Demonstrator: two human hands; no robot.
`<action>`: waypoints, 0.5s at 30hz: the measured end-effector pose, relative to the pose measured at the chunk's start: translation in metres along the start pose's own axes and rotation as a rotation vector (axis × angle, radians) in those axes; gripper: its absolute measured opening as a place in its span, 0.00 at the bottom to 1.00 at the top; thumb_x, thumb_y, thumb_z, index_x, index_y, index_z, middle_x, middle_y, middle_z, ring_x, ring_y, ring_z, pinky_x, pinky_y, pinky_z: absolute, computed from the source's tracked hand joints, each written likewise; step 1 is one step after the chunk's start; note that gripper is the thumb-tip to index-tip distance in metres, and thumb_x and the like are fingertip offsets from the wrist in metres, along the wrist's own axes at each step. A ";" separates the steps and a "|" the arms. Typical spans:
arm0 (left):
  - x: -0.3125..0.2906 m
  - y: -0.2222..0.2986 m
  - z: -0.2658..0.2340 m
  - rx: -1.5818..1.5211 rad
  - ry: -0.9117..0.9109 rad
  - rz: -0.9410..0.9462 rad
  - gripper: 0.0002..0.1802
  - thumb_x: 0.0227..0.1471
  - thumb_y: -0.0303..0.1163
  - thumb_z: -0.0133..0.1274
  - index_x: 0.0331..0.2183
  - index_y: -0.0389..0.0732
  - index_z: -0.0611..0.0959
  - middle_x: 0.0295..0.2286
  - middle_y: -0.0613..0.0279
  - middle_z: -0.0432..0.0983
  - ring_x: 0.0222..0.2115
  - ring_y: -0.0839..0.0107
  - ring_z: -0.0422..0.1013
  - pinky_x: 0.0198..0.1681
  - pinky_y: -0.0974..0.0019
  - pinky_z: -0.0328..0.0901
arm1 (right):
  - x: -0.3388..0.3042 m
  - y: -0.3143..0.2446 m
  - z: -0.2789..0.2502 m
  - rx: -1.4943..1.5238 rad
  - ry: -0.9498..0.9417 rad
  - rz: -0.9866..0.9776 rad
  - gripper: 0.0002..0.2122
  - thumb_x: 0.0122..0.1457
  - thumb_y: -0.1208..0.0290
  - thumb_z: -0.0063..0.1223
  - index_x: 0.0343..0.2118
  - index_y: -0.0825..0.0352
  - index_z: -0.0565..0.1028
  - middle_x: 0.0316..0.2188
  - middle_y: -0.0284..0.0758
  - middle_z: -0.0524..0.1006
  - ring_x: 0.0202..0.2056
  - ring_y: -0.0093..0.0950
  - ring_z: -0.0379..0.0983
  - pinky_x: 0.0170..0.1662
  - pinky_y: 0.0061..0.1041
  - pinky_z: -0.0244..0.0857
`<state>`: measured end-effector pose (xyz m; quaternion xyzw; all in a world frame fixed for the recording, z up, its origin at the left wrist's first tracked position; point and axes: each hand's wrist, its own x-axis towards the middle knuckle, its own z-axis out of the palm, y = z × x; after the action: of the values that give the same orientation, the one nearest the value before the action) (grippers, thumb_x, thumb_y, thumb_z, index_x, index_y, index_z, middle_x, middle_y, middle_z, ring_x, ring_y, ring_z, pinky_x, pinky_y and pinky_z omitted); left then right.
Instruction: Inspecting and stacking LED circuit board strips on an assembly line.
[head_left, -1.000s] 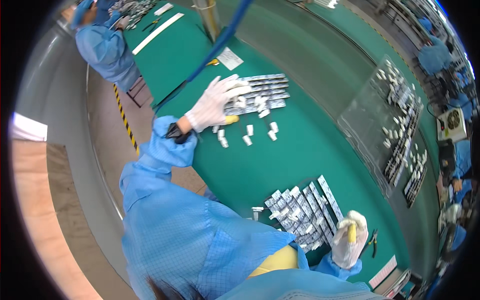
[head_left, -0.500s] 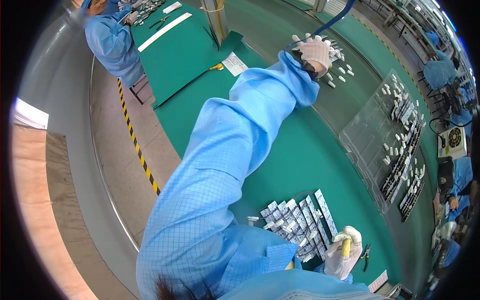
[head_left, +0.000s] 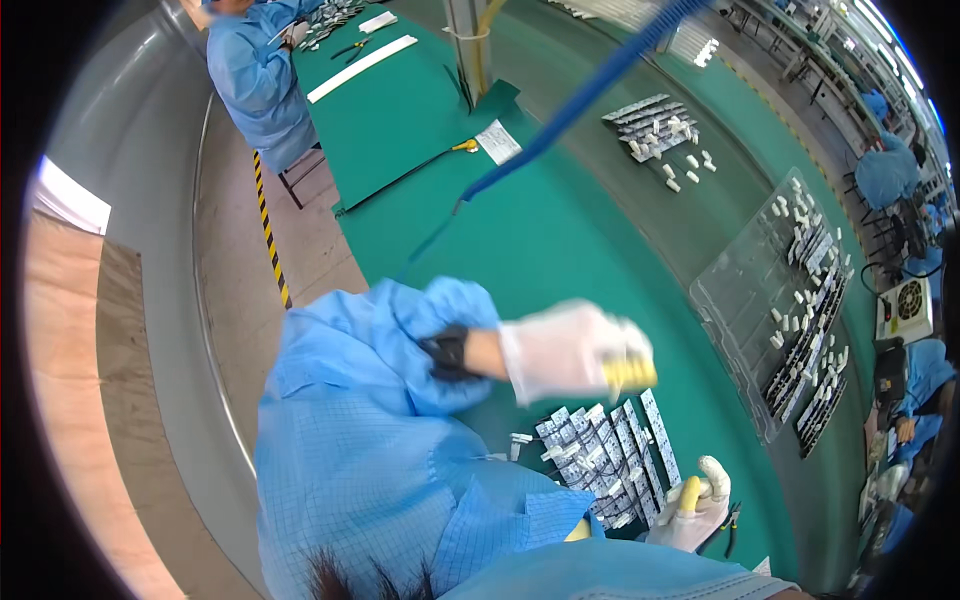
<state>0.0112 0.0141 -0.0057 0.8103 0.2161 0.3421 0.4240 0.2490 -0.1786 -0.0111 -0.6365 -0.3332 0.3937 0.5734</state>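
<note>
Head view: above a green bench [head_left: 560,240], the left hand [head_left: 580,355] of a person in a blue checked smock, gloved in white with yellow fingertips and blurred, hangs near the upper edge of a bundle of pale strips [head_left: 598,460]; its fingers look bent, but whether they grip anything cannot be told; a black band [head_left: 447,353] circles the wrist. The right hand [head_left: 695,505], gloved likewise, sits low beside the bundle's right end, fingers loosely curled, its hold likewise impossible to judge; pliers [head_left: 733,530] lie just beside it. The strips rest on the bench side by side, slanting, with small white connectors and dark wires among them; a second bundle [head_left: 655,128] lies on a dull green surface [head_left: 735,190] beyond the bench; to its right, a clear tray [head_left: 740,275] bears more strips and connectors. A blue cable [head_left: 600,85] crosses over the bench; a paper sheet [head_left: 498,142] lies near a metal post [head_left: 467,45]; at upper left, a co-worker [head_left: 255,85] in blue works at the far end.
</note>
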 end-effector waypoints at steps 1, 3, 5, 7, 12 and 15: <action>0.002 0.021 0.004 -0.138 -0.301 -0.162 0.14 0.47 0.43 0.58 0.27 0.41 0.81 0.20 0.61 0.77 0.20 0.69 0.74 0.24 0.67 0.68 | -0.002 -0.016 0.027 -0.200 0.224 -0.069 0.15 0.55 0.80 0.53 0.47 0.69 0.70 0.14 0.24 0.65 0.13 0.12 0.54 0.17 0.12 0.48; 0.009 0.051 0.029 -0.184 -0.630 -0.463 0.12 0.48 0.40 0.55 0.19 0.44 0.80 0.13 0.70 0.76 0.15 0.82 0.71 0.17 0.73 0.63 | -0.003 -0.015 0.031 -0.410 0.217 -0.282 0.17 0.52 0.82 0.54 0.47 0.69 0.71 0.13 0.23 0.62 0.14 0.12 0.53 0.18 0.13 0.46; -0.011 0.016 0.080 -0.261 -0.396 0.020 0.10 0.48 0.34 0.53 0.21 0.38 0.79 0.14 0.66 0.74 0.16 0.79 0.72 0.18 0.73 0.63 | -0.010 -0.031 0.044 -0.709 0.182 -0.533 0.23 0.46 0.89 0.55 0.48 0.68 0.72 0.11 0.23 0.58 0.14 0.13 0.50 0.19 0.16 0.44; -0.011 0.044 0.075 -0.265 -0.418 0.055 0.08 0.48 0.30 0.52 0.23 0.36 0.78 0.15 0.64 0.74 0.17 0.77 0.73 0.19 0.74 0.63 | -0.013 -0.046 0.058 -0.721 0.108 -0.644 0.24 0.44 0.88 0.56 0.48 0.68 0.73 0.11 0.24 0.58 0.14 0.14 0.52 0.19 0.17 0.46; -0.030 0.061 0.046 -0.787 -0.248 -0.540 0.03 0.49 0.23 0.51 0.25 0.35 0.79 0.19 0.61 0.76 0.17 0.76 0.73 0.19 0.72 0.67 | 0.002 -0.064 0.082 -0.838 -0.030 -0.952 0.24 0.36 0.75 0.65 0.42 0.67 0.76 0.35 0.37 0.79 0.22 0.29 0.72 0.28 0.25 0.62; -0.029 0.060 0.048 0.024 0.032 0.370 0.06 0.31 0.25 0.60 0.20 0.41 0.78 0.14 0.60 0.69 0.13 0.62 0.65 0.18 0.62 0.59 | 0.003 -0.064 0.079 -0.864 -0.121 -0.913 0.24 0.39 0.70 0.63 0.45 0.65 0.75 0.34 0.36 0.79 0.19 0.28 0.71 0.25 0.25 0.62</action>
<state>0.0312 -0.0634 0.0145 0.8355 0.0740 0.4247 0.3407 0.1824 -0.1313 0.0500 -0.5810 -0.7320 -0.0256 0.3549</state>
